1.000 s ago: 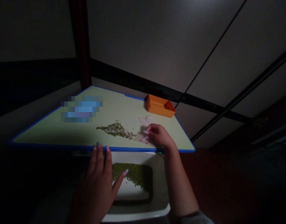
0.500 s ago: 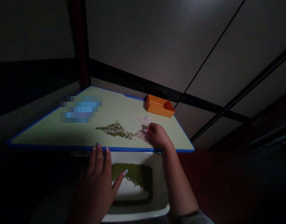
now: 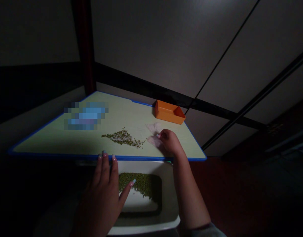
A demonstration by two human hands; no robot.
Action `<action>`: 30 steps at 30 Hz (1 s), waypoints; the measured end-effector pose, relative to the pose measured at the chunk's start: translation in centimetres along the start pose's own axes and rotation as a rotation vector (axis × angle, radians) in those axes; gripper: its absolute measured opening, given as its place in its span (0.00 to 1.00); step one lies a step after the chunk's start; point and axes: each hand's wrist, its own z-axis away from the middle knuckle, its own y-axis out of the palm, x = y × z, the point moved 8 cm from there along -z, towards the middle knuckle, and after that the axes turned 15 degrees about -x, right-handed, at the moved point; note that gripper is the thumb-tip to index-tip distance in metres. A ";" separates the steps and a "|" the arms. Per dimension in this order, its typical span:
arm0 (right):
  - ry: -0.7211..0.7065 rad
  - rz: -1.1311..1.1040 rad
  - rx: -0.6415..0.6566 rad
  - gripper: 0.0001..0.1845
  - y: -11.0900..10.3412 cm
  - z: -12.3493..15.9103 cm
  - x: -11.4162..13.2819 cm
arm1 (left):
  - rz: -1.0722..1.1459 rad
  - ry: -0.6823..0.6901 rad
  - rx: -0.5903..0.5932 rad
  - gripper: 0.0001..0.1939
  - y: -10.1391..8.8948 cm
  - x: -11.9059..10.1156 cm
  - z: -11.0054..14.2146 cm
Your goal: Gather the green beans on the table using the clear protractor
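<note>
My left hand (image 3: pixel 104 187) rests its fingertips on the blue front edge of the board-like tabletop (image 3: pixel 124 112), fingers apart and holding nothing. Over the right part of the top, my right hand (image 3: pixel 169 141) is closed in a pinch; whatever is between the fingertips is too small to make out. Just left of and below those fingertips lies a pale, whitish patch of fine grains (image 3: pixel 153 141). Another pale patch (image 3: pixel 153 127) lies behind it. To the left spreads a heap of small green beans (image 3: pixel 123 136) with whitish bits among them.
A white basin (image 3: pixel 170 191) under the front edge holds many green beans (image 3: pixel 144 182). At the back right corner of the top stands an orange open box (image 3: pixel 170 113). A blurred blue item (image 3: pixel 88 115) lies at the left. Behind rises a panelled wall (image 3: pixel 153 46).
My right hand has shifted slightly right and away from me, its pinch moving up off the near pale patch. Reddish specks there no longer show. My left hand stays in place.
</note>
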 end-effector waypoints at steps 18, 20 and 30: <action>-0.023 -0.070 0.019 0.05 0.6 0.0 0.8 | 0.005 -0.004 0.028 0.45 0.1 -0.1 0.1; -0.022 -0.082 0.018 0.05 0.7 0.0 1.0 | 0.001 -0.006 0.033 0.45 0.2 -0.1 0.1; 0.006 -0.013 -0.028 0.07 0.3 -0.3 0.6 | 0.015 -0.017 0.036 0.45 0.1 -0.1 0.0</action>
